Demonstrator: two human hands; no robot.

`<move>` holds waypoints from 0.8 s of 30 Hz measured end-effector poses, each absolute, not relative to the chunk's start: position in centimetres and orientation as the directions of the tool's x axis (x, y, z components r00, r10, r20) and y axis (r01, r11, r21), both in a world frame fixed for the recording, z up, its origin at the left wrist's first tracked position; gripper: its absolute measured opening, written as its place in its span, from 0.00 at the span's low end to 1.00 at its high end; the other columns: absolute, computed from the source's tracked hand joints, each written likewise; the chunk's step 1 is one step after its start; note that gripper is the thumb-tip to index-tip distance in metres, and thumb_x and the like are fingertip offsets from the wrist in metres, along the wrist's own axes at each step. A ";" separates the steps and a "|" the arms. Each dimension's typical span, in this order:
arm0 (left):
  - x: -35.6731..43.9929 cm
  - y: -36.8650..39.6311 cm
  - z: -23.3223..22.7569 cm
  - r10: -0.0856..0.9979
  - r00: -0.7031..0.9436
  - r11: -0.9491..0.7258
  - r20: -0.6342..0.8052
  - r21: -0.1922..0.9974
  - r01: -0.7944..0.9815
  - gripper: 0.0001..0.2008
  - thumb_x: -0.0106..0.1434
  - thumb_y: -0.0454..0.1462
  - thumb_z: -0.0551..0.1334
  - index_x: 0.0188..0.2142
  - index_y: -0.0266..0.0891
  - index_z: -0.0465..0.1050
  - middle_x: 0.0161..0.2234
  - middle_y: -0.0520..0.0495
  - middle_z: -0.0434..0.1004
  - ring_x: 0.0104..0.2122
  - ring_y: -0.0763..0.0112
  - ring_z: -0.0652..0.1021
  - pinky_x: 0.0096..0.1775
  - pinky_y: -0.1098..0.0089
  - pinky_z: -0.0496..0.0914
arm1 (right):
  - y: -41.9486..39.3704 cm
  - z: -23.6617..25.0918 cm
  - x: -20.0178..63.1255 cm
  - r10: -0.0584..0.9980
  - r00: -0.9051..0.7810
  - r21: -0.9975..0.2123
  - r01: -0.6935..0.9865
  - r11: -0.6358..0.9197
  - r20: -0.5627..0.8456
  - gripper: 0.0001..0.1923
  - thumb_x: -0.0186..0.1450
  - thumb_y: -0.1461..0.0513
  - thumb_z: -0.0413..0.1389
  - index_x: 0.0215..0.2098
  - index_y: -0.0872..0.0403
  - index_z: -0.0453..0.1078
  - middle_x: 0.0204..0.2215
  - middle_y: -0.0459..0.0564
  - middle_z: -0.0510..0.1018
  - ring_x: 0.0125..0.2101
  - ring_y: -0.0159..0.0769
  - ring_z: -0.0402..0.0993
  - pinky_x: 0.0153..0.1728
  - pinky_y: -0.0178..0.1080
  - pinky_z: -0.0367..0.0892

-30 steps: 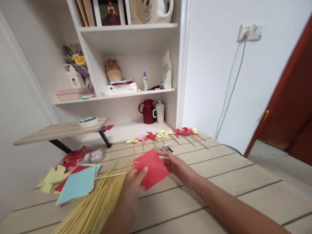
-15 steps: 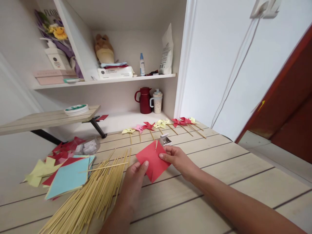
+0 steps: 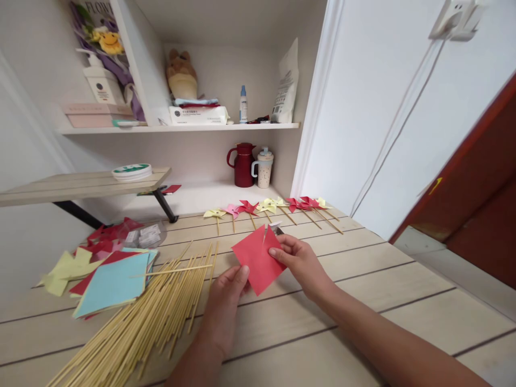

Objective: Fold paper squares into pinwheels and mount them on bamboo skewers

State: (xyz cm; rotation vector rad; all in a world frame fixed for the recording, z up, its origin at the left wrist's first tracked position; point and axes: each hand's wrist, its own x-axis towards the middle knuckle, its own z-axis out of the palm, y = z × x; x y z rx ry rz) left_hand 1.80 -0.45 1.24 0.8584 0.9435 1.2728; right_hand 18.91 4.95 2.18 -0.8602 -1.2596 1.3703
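A square of red paper (image 3: 258, 263) with a slit running in from its top corner is held above the tabletop between both hands. My left hand (image 3: 229, 287) pinches its lower left edge, thumb on top. On the right edge, my right hand (image 3: 296, 260) grips the sheet with the thumb in front and fingers behind. Just behind the paper, a small box (image 3: 278, 228) is mostly hidden. Left of my left hand lies a bundle of thin wooden sticks (image 3: 161, 301), one stick crossing over the others.
Several finished paper pinwheels (image 3: 248, 207) on sticks line the table's far side. At left lie a stack of coloured paper squares (image 3: 115, 282), cut yellow paper (image 3: 68, 269) and red paper pieces (image 3: 97, 248). A raised wooden stand (image 3: 80, 185) and a red jug (image 3: 244, 166) are behind.
The red paper has turned slightly in both hands, and its lower corner lies flatter. It now covers more of the small box. The camera view has shifted a little.
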 end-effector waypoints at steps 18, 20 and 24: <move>2.2 0.2 0.7 0.984 0.100 0.180 -0.150 0.813 -0.553 0.23 0.56 0.48 0.69 0.46 0.35 0.79 0.42 0.37 0.83 0.42 0.56 0.80 0.41 0.63 0.72 | 4.2 1.7 18.2 0.963 -0.258 -0.990 -0.133 0.041 0.074 0.26 0.55 0.50 0.67 0.47 0.52 0.70 0.28 0.46 0.81 0.27 0.38 0.76 0.30 0.40 0.70; 2.2 0.2 0.4 0.984 0.090 0.180 -0.156 0.814 -0.553 0.20 0.56 0.45 0.70 0.44 0.34 0.79 0.41 0.37 0.83 0.41 0.56 0.81 0.40 0.64 0.73 | 4.1 1.6 18.3 0.966 -0.241 -0.993 -0.092 0.074 0.094 0.28 0.57 0.50 0.65 0.52 0.51 0.67 0.25 0.43 0.78 0.26 0.36 0.74 0.29 0.39 0.69; 2.0 0.4 0.2 0.977 -0.029 0.139 -0.210 0.739 -0.659 0.17 0.56 0.41 0.70 0.43 0.36 0.79 0.44 0.39 0.82 0.42 0.59 0.81 0.42 0.65 0.74 | 4.1 1.4 18.5 0.956 -0.231 -0.984 -0.037 0.175 0.179 0.31 0.64 0.50 0.59 0.61 0.49 0.59 0.24 0.42 0.75 0.26 0.35 0.74 0.30 0.39 0.69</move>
